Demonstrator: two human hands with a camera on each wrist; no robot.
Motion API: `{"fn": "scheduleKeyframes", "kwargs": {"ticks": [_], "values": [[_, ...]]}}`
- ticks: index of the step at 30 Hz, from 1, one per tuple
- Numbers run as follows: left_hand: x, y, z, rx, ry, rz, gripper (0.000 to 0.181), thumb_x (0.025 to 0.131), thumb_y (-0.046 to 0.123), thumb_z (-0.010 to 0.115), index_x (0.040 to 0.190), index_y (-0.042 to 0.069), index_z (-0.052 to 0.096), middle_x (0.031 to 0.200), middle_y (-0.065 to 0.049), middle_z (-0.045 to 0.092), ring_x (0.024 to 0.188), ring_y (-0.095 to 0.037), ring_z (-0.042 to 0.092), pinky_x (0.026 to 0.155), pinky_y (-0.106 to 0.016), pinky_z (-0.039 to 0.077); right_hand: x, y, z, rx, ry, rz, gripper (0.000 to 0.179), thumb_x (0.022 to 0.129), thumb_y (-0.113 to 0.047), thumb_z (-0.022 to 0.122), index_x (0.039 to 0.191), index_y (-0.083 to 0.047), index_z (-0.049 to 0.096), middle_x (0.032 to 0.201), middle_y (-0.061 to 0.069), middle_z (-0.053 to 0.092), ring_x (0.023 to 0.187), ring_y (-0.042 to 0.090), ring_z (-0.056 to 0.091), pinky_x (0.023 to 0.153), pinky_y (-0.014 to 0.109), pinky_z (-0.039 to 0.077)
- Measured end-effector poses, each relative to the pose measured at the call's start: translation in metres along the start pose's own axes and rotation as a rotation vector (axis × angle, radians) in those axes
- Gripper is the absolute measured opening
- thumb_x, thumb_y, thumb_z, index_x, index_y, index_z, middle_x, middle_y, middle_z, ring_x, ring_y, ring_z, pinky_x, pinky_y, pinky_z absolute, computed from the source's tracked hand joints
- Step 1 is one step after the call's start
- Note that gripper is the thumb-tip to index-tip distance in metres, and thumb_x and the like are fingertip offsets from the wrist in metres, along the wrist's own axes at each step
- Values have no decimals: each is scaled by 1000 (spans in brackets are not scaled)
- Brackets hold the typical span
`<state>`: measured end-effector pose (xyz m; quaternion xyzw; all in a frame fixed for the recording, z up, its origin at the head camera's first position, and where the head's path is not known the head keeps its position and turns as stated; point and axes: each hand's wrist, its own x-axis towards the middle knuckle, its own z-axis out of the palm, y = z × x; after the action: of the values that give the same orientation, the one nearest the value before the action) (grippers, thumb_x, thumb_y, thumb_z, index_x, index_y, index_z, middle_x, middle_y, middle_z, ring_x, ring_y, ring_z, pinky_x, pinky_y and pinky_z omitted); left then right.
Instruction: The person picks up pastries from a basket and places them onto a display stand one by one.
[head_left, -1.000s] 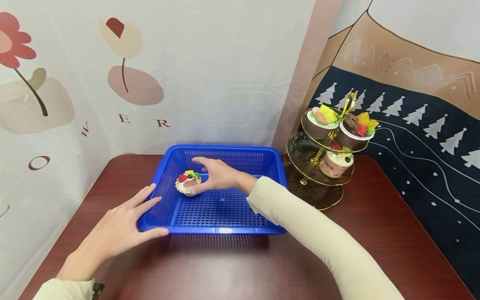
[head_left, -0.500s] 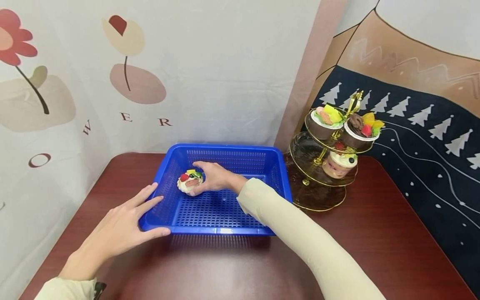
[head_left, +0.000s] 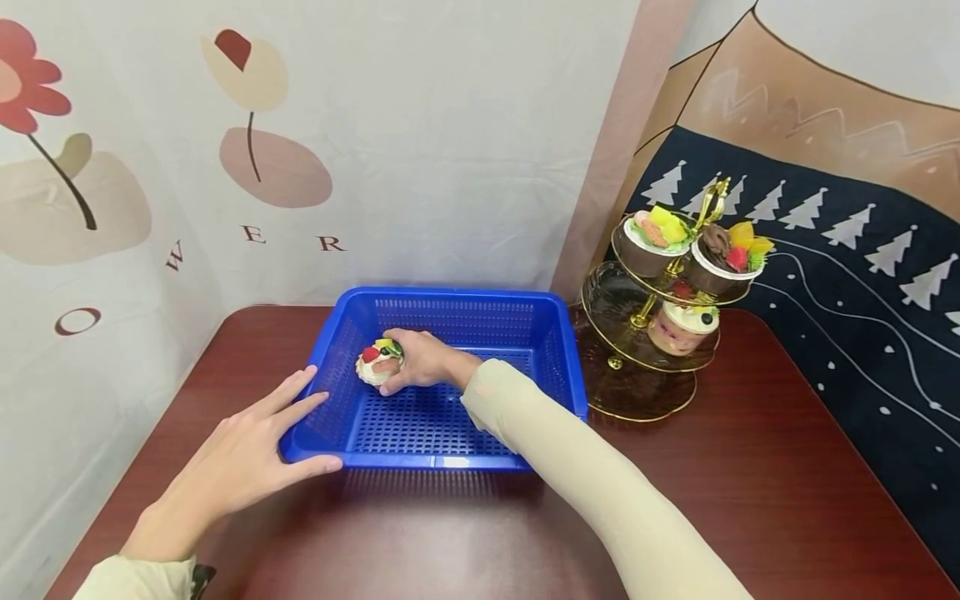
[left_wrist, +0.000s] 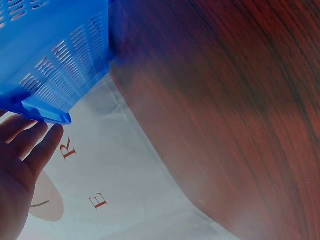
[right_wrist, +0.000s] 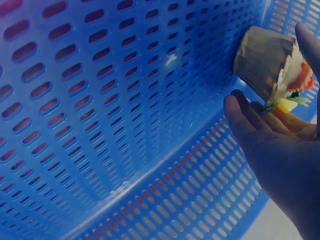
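Observation:
Inside the blue plastic basket [head_left: 450,461] is a cupcake [head_left: 372,368] with white cream, a red berry and yellow and green bits on top. My right hand [head_left: 423,360] curls round its right side, thumb in front and fingers behind. Seen from the right wrist, the cupcake's pale cup [right_wrist: 262,62] is at the basket floor, between the thumb and fingers [right_wrist: 242,117]. My left hand [head_left: 240,454] rests on the basket's left rim, its fingers fairly straight; in the left wrist view the fingertips [left_wrist: 52,137] touch that rim.
A gold-edged tiered stand [head_left: 637,396] is to the right of the basket. It bears several cream-and-fruit cakes, among them a chocolate one [head_left: 731,260] and a layered one [head_left: 681,331]. The dark red table [head_left: 420,550] meets printed cloth [head_left: 465,167] at the back.
My right hand has moved slightly left and its fingers have drawn in round the cupcake. The left hand stays on the basket rim. The head view has shifted a little.

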<state>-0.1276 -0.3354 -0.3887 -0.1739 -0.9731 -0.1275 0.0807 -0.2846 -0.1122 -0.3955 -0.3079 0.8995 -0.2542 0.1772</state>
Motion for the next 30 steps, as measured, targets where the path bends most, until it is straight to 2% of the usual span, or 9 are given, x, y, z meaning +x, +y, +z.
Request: {"fn": "scheduleKeyframes", "kwargs": {"ticks": [7,13,18,23,30], "values": [[1,1,1,3,12,7,87,75,70,72,138,12,61,156,-12,39,126,-45,53,85,-62,51,3,-1,4,-37,21,-12,89,81,-31,84,153,-8,36,146,6,52,127,17,51,107,25,38],[1,2,1,-1,23,19,86,74,69,73,137,11,61,155,-12,40,126,-44,52,84,-62,51,4,-2,6,-81,60,-51,84,79,-30,86,148,-7,43,138,6,58,119,16,56,101,23,42],[2,3,0,-2,24,23,86,74,69,73,137,11,62,155,-12,40,126,-45,52,83,-63,51,2,-4,2,-90,80,-57,79,79,-27,86,145,-7,47,134,6,61,118,17,57,100,23,43],[3,3,-1,-4,2,9,87,75,70,72,138,11,60,157,-13,38,126,-46,52,84,-63,50,-2,-7,-4,-67,75,-71,76,79,-27,85,143,-7,49,129,5,62,113,15,58,96,21,44],[1,1,-2,-5,-4,7,86,75,69,73,138,12,61,157,-13,38,127,-45,51,84,-63,50,-15,-15,-21,0,80,-138,75,78,-28,85,140,-5,50,122,2,62,100,10,58,85,18,45]]}}
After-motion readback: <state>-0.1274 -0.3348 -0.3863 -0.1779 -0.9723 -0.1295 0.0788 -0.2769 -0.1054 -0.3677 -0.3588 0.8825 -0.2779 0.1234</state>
